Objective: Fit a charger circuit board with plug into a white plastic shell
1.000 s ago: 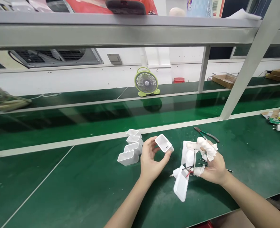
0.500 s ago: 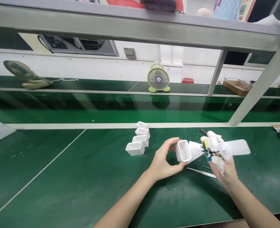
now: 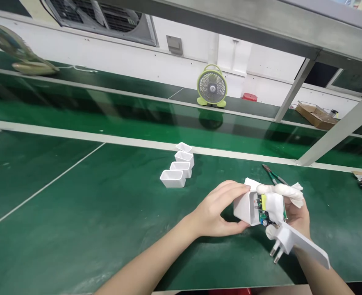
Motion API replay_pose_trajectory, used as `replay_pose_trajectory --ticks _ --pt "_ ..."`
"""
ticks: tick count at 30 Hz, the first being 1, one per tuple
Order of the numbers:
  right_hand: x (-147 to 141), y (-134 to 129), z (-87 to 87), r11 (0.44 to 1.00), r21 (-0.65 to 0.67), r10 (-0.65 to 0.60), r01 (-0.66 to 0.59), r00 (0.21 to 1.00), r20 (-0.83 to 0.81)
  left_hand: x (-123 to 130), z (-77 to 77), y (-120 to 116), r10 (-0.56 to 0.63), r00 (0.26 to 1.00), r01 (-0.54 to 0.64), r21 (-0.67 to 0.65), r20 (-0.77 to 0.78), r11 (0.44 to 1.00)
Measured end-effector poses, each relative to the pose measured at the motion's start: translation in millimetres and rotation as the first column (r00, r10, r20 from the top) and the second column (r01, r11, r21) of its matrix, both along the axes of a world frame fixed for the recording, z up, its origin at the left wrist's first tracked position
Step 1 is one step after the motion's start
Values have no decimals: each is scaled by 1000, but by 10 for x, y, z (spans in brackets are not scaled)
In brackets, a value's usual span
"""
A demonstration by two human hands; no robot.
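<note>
The left hand point(image 3: 223, 209) has brought the white case point(image 3: 243, 208) over to the circuit board point(image 3: 263, 214) in the right hand point(image 3: 298, 215), closing the gap between them; the board's end now meets the case's open mouth. The white plug cover point(image 3: 287, 239) has swung round, its prongs and flap now slanting downward. The pliers point(image 3: 273, 175), mostly hidden half a second ago, show again beyond the hands.

Green work surface point(image 3: 76, 205) below and around the grip. Beyond the grip: pale rail, then glossy green strip, then far bench point(image 3: 137, 87) with green fan point(image 3: 212, 87). White wall point(image 3: 116, 55) behind. Metal shelf frame point(image 3: 260, 30) above; window point(image 3: 351, 80) beyond grip, upper right.
</note>
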State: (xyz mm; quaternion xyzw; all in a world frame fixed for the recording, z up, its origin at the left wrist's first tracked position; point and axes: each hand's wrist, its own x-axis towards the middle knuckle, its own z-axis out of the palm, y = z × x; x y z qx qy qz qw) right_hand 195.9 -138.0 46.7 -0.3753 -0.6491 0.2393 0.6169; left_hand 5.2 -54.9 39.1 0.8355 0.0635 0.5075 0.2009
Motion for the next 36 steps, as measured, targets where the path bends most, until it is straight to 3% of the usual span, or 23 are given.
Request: replay_pose_trajectory --ticks 29,36 --pt "123 -74 -14 989 45 -144 138 970 196 6 -9 47 -36 997 27 110 72 994" --pt "140 -66 65 995 30 -102 97 955 278 17 -3 52 -21 996 10 121 91 993"
